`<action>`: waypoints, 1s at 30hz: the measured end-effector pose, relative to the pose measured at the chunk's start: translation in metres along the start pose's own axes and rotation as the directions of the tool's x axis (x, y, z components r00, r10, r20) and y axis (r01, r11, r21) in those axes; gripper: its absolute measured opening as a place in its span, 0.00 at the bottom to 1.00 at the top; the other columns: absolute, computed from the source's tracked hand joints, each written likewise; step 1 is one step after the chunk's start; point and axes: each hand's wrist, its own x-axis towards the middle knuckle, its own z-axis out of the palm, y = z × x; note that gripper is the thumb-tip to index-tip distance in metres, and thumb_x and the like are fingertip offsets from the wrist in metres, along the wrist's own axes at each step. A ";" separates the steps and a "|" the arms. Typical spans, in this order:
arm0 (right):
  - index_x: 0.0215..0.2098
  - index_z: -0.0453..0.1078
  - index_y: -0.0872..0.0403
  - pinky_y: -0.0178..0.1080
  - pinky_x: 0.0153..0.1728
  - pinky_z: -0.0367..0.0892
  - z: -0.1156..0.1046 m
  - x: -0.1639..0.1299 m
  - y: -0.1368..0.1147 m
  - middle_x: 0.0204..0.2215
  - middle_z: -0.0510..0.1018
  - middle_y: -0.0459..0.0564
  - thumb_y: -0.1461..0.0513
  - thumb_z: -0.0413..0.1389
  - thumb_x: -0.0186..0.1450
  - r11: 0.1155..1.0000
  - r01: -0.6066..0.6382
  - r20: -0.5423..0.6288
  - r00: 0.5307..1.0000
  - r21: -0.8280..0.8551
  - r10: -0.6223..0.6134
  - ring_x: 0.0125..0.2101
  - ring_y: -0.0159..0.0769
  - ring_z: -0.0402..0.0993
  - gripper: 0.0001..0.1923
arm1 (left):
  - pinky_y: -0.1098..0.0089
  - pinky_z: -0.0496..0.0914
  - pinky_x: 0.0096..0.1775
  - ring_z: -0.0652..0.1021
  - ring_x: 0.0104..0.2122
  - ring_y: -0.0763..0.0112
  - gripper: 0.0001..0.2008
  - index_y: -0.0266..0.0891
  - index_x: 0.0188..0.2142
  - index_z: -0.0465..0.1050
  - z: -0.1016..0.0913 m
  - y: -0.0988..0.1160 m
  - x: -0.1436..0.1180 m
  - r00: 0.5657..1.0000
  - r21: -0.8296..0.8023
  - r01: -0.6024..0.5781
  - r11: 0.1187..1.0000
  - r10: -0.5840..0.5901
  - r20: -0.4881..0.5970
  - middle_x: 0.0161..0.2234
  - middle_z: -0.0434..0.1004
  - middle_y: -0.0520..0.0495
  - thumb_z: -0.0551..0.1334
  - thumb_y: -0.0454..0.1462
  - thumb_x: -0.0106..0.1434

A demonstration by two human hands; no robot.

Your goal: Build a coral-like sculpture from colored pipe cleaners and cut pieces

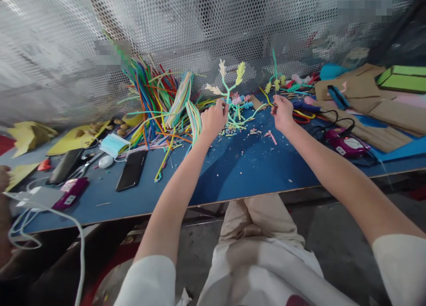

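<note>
My left hand (214, 118) is closed around the lower stem of a pipe-cleaner sprig (228, 91). The sprig stands upright, its mint-green stem forking into two pale leaves and one yellow leaf. My right hand (282, 113) pinches a second pipe-cleaner sprig (274, 77) at its lower end. That one has a teal stem pointing up and yellow-green leaves hanging close above my fingertips. The exact grip point is small and hard to see. Between the hands, pink and blue fuzzy pieces (240, 100) and green stems lie on the blue table (246, 168) among short clippings.
Bundled pipe cleaners (149, 97) pile up at left. Nearer lie a black phone (132, 170), a face mask (114, 145) and a purple device (71, 193) with cables. At right are pliers (305, 107), another purple device (346, 142) and cardboard (392, 113). Perforated metal mesh (226, 26) stands behind.
</note>
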 end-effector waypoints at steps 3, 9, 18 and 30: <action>0.40 0.68 0.49 0.35 0.22 0.55 0.000 0.000 0.000 0.29 0.65 0.43 0.36 0.62 0.58 1.000 -0.009 0.024 1.000 -0.013 0.009 0.24 0.29 0.61 0.29 | 0.60 0.71 0.45 0.82 0.43 0.53 0.24 0.43 0.56 0.76 0.014 -0.004 0.007 0.999 -0.022 0.033 0.999 -0.032 0.038 0.44 0.84 0.37 0.48 0.52 0.78; 0.38 0.62 0.48 0.37 0.22 0.55 0.005 -0.004 0.002 0.28 0.61 0.42 0.29 0.54 0.55 0.985 0.138 0.109 0.986 -0.105 -0.126 0.24 0.31 0.59 0.35 | 0.60 0.72 0.43 0.82 0.41 0.53 0.24 0.41 0.42 0.83 0.034 -0.023 0.002 0.996 -0.043 0.012 0.999 -0.008 0.088 0.39 0.84 0.37 0.53 0.52 0.74; 0.35 0.61 0.47 0.36 0.23 0.55 0.008 -0.022 -0.004 0.25 0.61 0.41 0.38 0.56 0.63 0.983 0.127 0.162 0.981 -0.134 -0.105 0.22 0.31 0.58 0.23 | 0.61 0.70 0.43 0.82 0.43 0.51 0.23 0.41 0.43 0.83 0.039 -0.032 -0.017 0.995 -0.002 -0.025 1.000 0.025 0.097 0.40 0.84 0.37 0.52 0.50 0.75; 0.33 0.71 0.50 0.40 0.31 0.61 0.012 -0.037 -0.005 0.23 0.66 0.43 0.47 0.57 0.66 0.927 0.292 0.380 0.905 -0.234 -0.190 0.26 0.35 0.62 0.16 | 0.52 0.63 0.57 0.75 0.54 0.53 0.20 0.43 0.50 0.81 0.002 0.020 -0.042 0.869 -0.036 -0.494 0.869 0.492 -0.062 0.48 0.83 0.40 0.49 0.43 0.78</action>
